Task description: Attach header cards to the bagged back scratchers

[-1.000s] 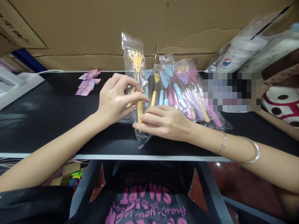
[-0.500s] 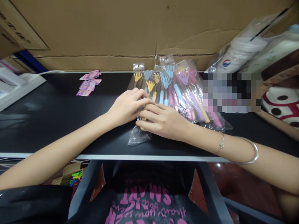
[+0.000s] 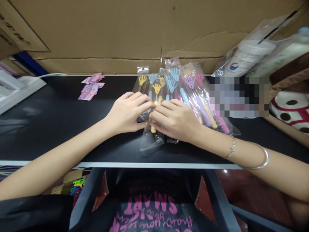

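A yellow back scratcher (image 3: 157,89) in a clear plastic bag lies between my hands, its claw pointing to the back and its handle end showing below my fingers. My left hand (image 3: 130,111) is closed on the bag from the left, thumb beneath and fingers bent over. From the right, my right hand (image 3: 175,120) grips the same bagged scratcher, its fingertips almost meeting the left ones. Beyond and beside them lie several more bagged back scratchers in blue, purple (image 3: 190,81), pink and yellow, partly overlapping. My fingers hide the middle of the handle.
Small pink and purple cards (image 3: 89,90) lie on the black table (image 3: 60,129) at the left. A white cup (image 3: 251,54) in a plastic bag stands at the right, near another person's arm (image 3: 287,129). Cardboard (image 3: 103,32) walls off the back.
The bagged yellow scratcher and my right hand have shifted slightly to the right. My left hand has moved a little left, its thumb now showing along the bag's lower part.
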{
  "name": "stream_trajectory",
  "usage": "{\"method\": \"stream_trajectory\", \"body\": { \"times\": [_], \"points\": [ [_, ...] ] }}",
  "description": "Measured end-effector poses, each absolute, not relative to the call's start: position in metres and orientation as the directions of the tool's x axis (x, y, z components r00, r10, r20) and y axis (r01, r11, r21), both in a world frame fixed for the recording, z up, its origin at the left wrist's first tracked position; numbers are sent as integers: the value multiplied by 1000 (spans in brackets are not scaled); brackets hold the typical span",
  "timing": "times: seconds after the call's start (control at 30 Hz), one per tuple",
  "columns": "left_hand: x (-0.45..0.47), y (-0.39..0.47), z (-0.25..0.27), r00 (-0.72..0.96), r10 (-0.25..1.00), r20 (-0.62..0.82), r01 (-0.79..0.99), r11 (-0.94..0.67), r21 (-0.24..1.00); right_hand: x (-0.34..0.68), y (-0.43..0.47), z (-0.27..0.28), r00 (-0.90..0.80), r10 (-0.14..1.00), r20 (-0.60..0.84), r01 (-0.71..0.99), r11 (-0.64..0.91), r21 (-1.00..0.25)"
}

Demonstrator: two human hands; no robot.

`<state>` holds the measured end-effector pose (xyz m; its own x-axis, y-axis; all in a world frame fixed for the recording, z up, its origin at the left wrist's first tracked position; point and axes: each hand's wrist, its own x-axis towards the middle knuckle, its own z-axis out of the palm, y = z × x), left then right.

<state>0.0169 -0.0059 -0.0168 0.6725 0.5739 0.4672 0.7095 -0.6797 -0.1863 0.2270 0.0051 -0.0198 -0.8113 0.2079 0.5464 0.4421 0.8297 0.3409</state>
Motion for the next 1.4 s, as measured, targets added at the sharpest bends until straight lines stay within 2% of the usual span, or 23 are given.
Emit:
{"method": "stream_trajectory", "body": {
  "times": [0.1, 0.23, 0.47, 0.67, 0.87, 1.4],
  "points": [
    [19, -7, -16, 686, 541, 487, 694, -687, -216, 227, 4, -19, -805, 204, 557, 437, 839, 324],
    [20, -7, -16, 686, 488, 539, 681, -690, -243, 227, 1, -18, -801, 145, 580, 400, 851, 340],
    [18, -7, -15, 671, 498, 550, 693, -685, -226, 229, 3, -14, -814, 134, 566, 359, 882, 306],
    [16, -6, -13, 563, 527, 637, 732, -676, -87, 233, 8, -8, -787, 175, 591, 342, 922, 182],
    [15, -6, -13, 460, 571, 680, 741, -669, 61, 234, 10, -7, -768, 189, 612, 329, 936, 124],
    [13, -5, -13, 511, 558, 654, 764, -644, -48, 235, 17, -10, -824, 141, 548, 290, 937, 194]
  ]
}}
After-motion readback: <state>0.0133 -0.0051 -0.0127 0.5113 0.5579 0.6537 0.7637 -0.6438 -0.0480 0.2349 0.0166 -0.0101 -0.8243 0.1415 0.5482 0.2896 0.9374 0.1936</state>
